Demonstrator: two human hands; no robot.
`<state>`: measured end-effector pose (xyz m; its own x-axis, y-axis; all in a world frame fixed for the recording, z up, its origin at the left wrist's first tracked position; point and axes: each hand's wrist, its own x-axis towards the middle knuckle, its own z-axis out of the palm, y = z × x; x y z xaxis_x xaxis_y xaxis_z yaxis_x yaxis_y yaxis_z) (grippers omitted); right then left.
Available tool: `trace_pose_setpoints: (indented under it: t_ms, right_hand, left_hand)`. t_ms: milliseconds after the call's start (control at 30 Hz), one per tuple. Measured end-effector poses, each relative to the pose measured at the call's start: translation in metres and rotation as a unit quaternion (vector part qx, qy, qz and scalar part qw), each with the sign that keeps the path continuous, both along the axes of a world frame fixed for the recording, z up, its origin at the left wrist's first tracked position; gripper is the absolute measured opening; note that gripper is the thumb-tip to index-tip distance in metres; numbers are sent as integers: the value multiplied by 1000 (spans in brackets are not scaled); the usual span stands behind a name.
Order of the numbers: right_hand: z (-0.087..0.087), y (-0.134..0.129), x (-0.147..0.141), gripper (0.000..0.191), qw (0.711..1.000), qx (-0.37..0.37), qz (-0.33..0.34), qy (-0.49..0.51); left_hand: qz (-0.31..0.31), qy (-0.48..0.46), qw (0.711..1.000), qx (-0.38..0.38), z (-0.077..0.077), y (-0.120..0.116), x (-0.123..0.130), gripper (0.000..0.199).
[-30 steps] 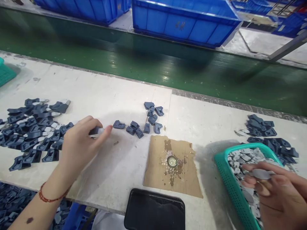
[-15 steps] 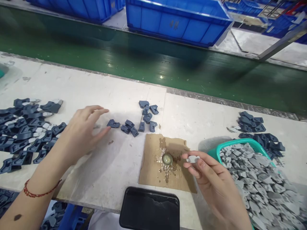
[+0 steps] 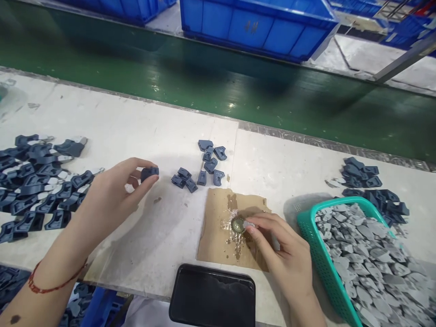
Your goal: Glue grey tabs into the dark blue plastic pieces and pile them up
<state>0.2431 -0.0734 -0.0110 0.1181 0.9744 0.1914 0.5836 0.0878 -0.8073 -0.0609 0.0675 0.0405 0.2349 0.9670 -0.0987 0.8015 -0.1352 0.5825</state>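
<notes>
My left hand (image 3: 117, 190) pinches a dark blue plastic part (image 3: 149, 173) between thumb and fingers, just above the white table. My right hand (image 3: 282, 245) grips a small light grey plastic piece (image 3: 248, 224) at its fingertips. That piece is at the right rim of a small round dish of clear liquid (image 3: 237, 225); whether it touches the liquid I cannot tell. Under the dish lies a brown cardboard sheet (image 3: 213, 236) with wet splashes. Several loose dark blue parts (image 3: 184, 178) lie between my hands, with more (image 3: 210, 165) just behind the cardboard.
A green basket (image 3: 308, 227) heaped with grey pieces (image 3: 366, 254) stands at right, dark blue parts (image 3: 361, 175) behind it. Joined blue-and-grey parts (image 3: 41, 177) cover the left. A black phone (image 3: 213, 295) lies at the front edge. Beyond run a green belt (image 3: 190, 77) and blue crates (image 3: 259, 29).
My left hand has closed on a dark blue part and lifted it off the table. My right hand has moved left with the grey piece, from beside the basket to the dish.
</notes>
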Motion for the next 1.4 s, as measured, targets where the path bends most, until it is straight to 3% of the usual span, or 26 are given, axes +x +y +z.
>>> trace_pose_setpoints:
  t_ms: [67,167,267,367,667,800,900,1000,1100,1200,1400]
  right_hand:
    - [0,1,-1,13,999,19,24,-27]
    - [1,2,-2,12,997,30,38,-55]
    - [1,1,-3,12,996,28,51,-66]
    - [1,0,-2,13,996,35,44,-66]
    - [0,1,-5,13,997,40,34,-62]
    - [0,0,-5,12,999,10,27,-30]
    - [1,-2,-3,9,997,-6,-46,57]
    - [5,-2,-2,7,977,-36,-101,183]
    - [16,4,-3,7,958,-82,-80,263]
    - [26,13,-9,7,958,-89,-28,272]
    - [23,25,-24,6,970,-62,29,231]
  left_hand:
    - [10,-135,988,-69,7,-10,7,32]
    - [-48,-307,927,-210,10,-24,26,17]
    - [-92,-371,862,-332,3,-35,46,16]
    - [-105,-374,822,-417,-10,-42,62,20]
    - [-107,-440,777,-438,-28,-46,77,18]
    - [-111,-450,788,-407,-34,-47,77,14]
    - [-142,-414,827,-352,-35,-49,75,15]
    - [-211,-319,875,-296,-34,-50,71,22]
    - [-269,-250,901,-231,-34,-51,69,26]
    - [-291,-250,908,-171,-36,-52,70,22]
    - [-294,-232,914,-158,-42,-56,71,26]
